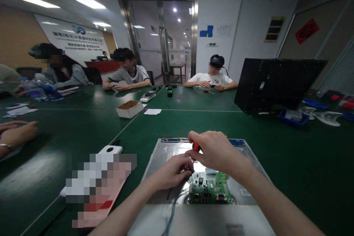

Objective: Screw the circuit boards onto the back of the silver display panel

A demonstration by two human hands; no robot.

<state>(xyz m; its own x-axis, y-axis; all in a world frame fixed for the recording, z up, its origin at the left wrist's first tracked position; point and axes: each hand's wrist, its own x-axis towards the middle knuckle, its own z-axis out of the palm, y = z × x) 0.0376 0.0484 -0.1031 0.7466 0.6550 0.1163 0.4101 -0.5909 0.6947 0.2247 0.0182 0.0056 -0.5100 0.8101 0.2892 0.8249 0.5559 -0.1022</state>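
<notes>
My right hand is closed around a screwdriver with a red and black handle, its shaft pointing down. The tip is hidden near the upper left corner of a green circuit board. Beside that corner, the fingers of my left hand are pinched together; what they hold, if anything, cannot be made out. The board sits on the silvery back of a flat display panel, which lies on the table. A grey cable runs from the board's left side toward me.
A white device and a pink sheet lie left of the panel. Farther off are an open box, a black monitor casing and a blue tray. Several people sit around the green table; another person's hands rest at left.
</notes>
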